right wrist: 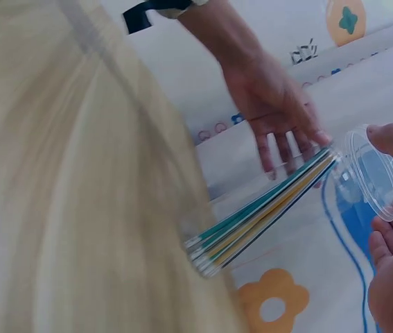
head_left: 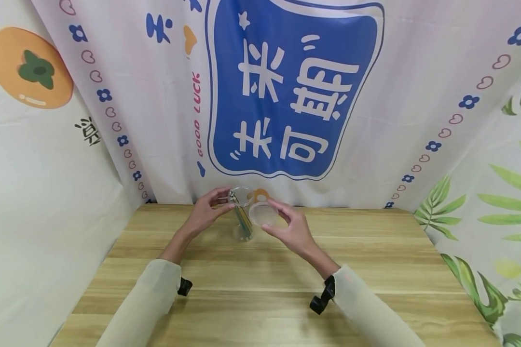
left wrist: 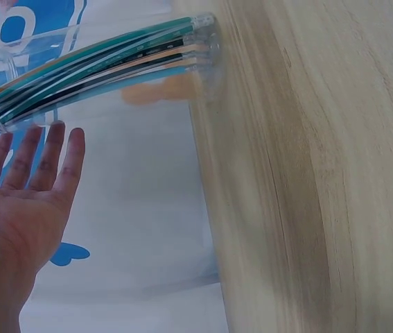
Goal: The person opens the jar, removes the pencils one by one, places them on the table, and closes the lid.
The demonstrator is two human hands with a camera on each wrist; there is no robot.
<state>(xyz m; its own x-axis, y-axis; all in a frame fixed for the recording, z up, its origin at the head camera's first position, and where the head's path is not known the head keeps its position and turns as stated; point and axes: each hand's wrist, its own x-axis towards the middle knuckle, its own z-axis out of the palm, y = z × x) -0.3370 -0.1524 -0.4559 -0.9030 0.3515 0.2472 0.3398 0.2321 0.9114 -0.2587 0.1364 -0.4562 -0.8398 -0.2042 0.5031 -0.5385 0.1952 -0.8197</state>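
Note:
A tall clear jar (head_left: 243,235) stands on the wooden table near its back edge. Several pencils (head_left: 244,220), mostly green, dark and yellowish, lean together inside it. My left hand (head_left: 205,210) holds the jar near its round mouth, thumb at the rim; in the left wrist view its fingers (left wrist: 71,163) reach along the jar's side. A round, see-through lid (head_left: 264,214) is pinched by its edge between the thumb and fingers of my right hand (head_left: 294,230). The lid is just right of the jar's mouth, tilted, and looks apart from it.
The wooden table (head_left: 252,299) ends at a hanging printed cloth (head_left: 173,144) close behind the jar. More patterned cloth (head_left: 473,193) hangs along the right side, and a white cloth (head_left: 47,193) borders the left. Dark straps with small devices (head_left: 319,303) sit at both wrists.

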